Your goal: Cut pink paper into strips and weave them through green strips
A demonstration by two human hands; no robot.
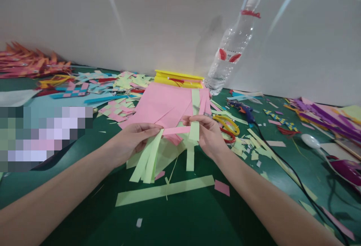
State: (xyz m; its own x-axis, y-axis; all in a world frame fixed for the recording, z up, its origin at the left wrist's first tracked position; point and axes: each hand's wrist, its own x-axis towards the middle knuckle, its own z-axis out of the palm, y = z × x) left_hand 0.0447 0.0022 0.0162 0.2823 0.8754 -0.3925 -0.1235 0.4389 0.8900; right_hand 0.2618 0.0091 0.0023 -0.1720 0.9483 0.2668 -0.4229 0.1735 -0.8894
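Near the middle of the table, my left hand (139,135) pinches the left end of a pink paper strip (177,130). Several pale green paper strips (148,159) hang down side by side from that end. At the strip's other end, my right hand (207,131) holds a separate pale green strip (194,130) that crosses the pink one upright. Pink paper sheets (158,101) lie just beyond both hands, with a pale green sheet (166,155) partly under them. Closer to me, a loose pale green strip (166,190) rests on the table.
A tilted plastic bottle (232,50) leans on the wall behind a yellow folded piece (169,78). Right of my hand are yellow-handled scissors (229,122), a blue glue gun (244,110) with a black cord, and a white spoon (311,140). Woven paper pieces (118,108) lie left.
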